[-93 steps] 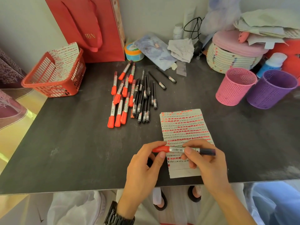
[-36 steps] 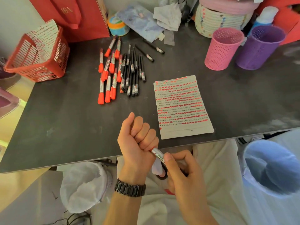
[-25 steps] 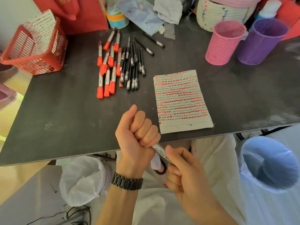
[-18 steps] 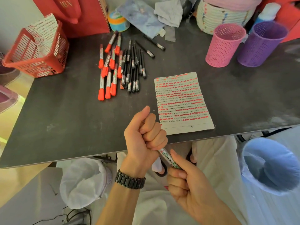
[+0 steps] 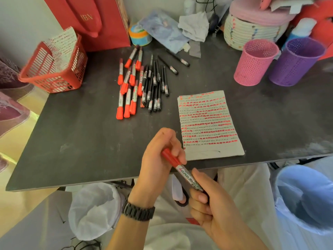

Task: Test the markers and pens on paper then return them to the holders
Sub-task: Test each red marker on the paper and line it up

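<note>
Both hands hold one red marker (image 5: 182,170) over the table's near edge. My left hand (image 5: 158,159) grips its red cap end; my right hand (image 5: 209,201) grips the white barrel lower down. The cap looks seated on the barrel. A sheet of paper (image 5: 207,123) with rows of red and black marks lies just right of my left hand. Several red markers (image 5: 128,85) and black pens (image 5: 155,85) lie in a pile at the table's middle. A pink holder (image 5: 254,62) and a purple holder (image 5: 295,62) stand at the back right.
A red basket (image 5: 52,69) with paper stands at the left, a red gift bag (image 5: 97,20) behind it. Clutter and a woven basket (image 5: 252,31) line the back wall. Below the dark table (image 5: 81,141) sit a white-lined bin (image 5: 93,212) and a blue-lined bin (image 5: 304,199).
The marker came off the paper down toward my lap. My left hand's closed fist round the cap has loosened, so the red cap now shows; both hands rose back to the table edge.
</note>
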Tool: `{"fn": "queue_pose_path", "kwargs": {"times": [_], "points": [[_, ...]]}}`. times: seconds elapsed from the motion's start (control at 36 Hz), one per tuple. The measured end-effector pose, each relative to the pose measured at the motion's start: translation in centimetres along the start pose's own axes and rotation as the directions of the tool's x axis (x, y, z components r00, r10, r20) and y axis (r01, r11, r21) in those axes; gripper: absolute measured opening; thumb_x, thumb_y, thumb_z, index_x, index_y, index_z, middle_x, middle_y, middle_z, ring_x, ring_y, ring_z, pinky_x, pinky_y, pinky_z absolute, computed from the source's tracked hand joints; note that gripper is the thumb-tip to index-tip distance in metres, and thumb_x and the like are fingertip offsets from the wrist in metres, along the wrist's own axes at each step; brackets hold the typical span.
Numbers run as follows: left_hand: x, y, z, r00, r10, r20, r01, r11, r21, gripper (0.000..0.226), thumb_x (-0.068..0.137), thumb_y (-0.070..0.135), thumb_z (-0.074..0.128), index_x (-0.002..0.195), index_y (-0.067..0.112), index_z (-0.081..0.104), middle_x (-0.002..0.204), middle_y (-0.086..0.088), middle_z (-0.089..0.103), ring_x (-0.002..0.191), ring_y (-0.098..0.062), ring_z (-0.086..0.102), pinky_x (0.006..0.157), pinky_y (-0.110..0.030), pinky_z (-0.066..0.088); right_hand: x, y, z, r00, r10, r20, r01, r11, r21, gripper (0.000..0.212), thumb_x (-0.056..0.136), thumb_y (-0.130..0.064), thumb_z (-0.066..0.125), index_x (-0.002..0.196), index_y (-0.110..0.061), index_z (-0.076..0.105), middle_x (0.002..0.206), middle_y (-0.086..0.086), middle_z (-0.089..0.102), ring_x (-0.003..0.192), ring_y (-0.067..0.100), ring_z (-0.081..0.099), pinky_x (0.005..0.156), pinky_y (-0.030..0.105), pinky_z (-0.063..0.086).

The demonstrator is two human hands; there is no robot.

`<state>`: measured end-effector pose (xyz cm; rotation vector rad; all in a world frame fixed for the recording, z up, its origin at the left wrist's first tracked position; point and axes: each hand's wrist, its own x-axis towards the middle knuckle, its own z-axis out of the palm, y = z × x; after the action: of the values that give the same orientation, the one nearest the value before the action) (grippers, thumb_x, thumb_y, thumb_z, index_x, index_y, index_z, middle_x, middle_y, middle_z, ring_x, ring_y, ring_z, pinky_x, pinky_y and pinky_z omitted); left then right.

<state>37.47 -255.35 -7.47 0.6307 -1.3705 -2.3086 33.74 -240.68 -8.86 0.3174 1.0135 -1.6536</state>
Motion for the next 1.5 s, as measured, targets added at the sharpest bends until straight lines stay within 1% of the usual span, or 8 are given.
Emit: {"fn": "queue_pose_path", "kwargs": {"times": [0.11, 0.33, 0.44, 0.56, 0.67, 0.86, 1.22, 1.5], "points": [[-1.3, -0.8, -1.5, 0.993, 0.077, -0.084, -0.061, 0.981, 0.186, 0.028, 0.096, 0.044, 0.057, 0.111, 0.021, 0.064, 0.113, -0.008, 0.071, 0.101, -0.031, 0.070, 0.084, -0.034, 0.057, 0.4, -1.0, 0.3, 0.986, -0.167, 0.012, 0.167, 0.974, -0.152, 0.028, 0.070, -0.037, 0.069, 0.080, -0.011, 0.065, 0.053, 0.005, 0.041, 0.036, 0.008, 0.022, 0.035, 0.020, 0.016], [-3.0, -0.2, -3.2, 0.976, 0.140, -0.166, -0.086, 0.951, 0.297, 0.032, 0.082, 0.044, 0.074, 0.111, 0.031, 0.068, 0.096, -0.011, 0.075, 0.091, -0.031, 0.073, 0.079, -0.036, 0.060, 1.0, -1.4, 3.0, 0.958, -0.267, 0.105, 0.281, 0.803, -0.526, 0.017, 0.097, -0.021, 0.058, 0.088, -0.024, 0.072, 0.061, 0.007, 0.063, 0.041, 0.017, 0.045, 0.039, 0.024, 0.034], [-2.6, 3.1, -7.0, 0.906, 0.216, -0.364, -0.087, 0.936, 0.340, 0.028, 0.089, 0.041, 0.072, 0.116, 0.034, 0.069, 0.087, -0.003, 0.069, 0.079, -0.033, 0.074, 0.070, -0.037, 0.061, 1.7, -1.5, 4.0, 0.928, -0.282, 0.243, 0.363, 0.542, -0.758, 0.022, 0.087, -0.048, 0.061, 0.108, -0.042, 0.066, 0.100, -0.026, 0.070, 0.090, -0.004, 0.067, 0.080, 0.017, 0.054], [-1.9, 6.7, -13.4, 0.827, 0.350, -0.440, 0.203, 0.545, 0.814, 0.026, 0.093, 0.048, 0.063, 0.119, 0.048, 0.063, 0.081, 0.023, 0.071, 0.071, -0.011, 0.071, 0.065, -0.026, 0.058, 3.3, -1.0, 4.9, 0.833, -0.429, 0.349, 0.473, 0.226, -0.852, 0.019, 0.089, -0.042, 0.068, 0.103, -0.053, 0.062, 0.109, -0.040, 0.058, 0.105, -0.007, 0.059, 0.086, 0.011, 0.048], [-1.5, 8.8, -18.1, 0.809, 0.370, -0.457, 0.477, 0.044, 0.878, 0.041, 0.096, 0.054, 0.055, 0.131, 0.032, 0.061, 0.102, 0.007, 0.074, 0.095, -0.020, 0.069, 0.081, -0.033, 0.053, 6.4, -0.6, 6.1, 0.676, -0.469, 0.568, 0.565, -0.165, -0.808, 0.023, 0.095, -0.044, 0.060, 0.117, -0.047, 0.055, 0.133, -0.035, 0.045, 0.127, -0.012, 0.039, 0.097, -0.001, 0.028], [-1.2, 8.9, -19.7, 0.796, 0.339, -0.502, 0.566, -0.124, 0.815, 0.050, 0.099, 0.058, 0.043, 0.143, 0.036, 0.051, 0.109, 0.003, 0.051, 0.097, -0.023, 0.061, 0.077, -0.037, 0.052, 10.4, 0.2, 6.4, 0.707, -0.367, 0.605, 0.392, -0.508, -0.767, 0.055, 0.101, -0.053, 0.038, 0.149, -0.028, 0.046, 0.161, -0.007, 0.034, 0.151, 0.012, 0.024, 0.117, 0.027, 0.020], [1.9, 9.4, -16.5, 0.749, 0.450, -0.486, 0.588, -0.116, 0.800, 0.051, 0.100, 0.054, 0.039, 0.147, 0.033, 0.045, 0.134, 0.002, 0.049, 0.123, -0.024, 0.050, 0.082, -0.042, 0.052, 10.8, -0.1, 6.0, 0.739, -0.348, 0.578, 0.420, -0.433, -0.798, 0.058, 0.099, -0.061, 0.033, 0.154, -0.040, 0.033, 0.166, -0.019, 0.012, 0.153, 0.004, 0.003, 0.119, 0.025, 0.009], [8.5, 8.6, -10.0, 0.874, 0.308, -0.376, 0.434, -0.146, 0.889, 0.040, 0.100, 0.052, 0.041, 0.130, 0.032, 0.058, 0.123, 0.003, 0.057, 0.115, -0.023, 0.056, 0.087, -0.039, 0.052, 10.7, -0.3, 6.2, 0.745, -0.356, 0.564, 0.424, -0.401, -0.812, 0.057, 0.098, -0.061, 0.037, 0.153, -0.043, 0.029, 0.165, -0.025, 0.006, 0.152, 0.000, -0.002, 0.122, 0.026, 0.008]]}}
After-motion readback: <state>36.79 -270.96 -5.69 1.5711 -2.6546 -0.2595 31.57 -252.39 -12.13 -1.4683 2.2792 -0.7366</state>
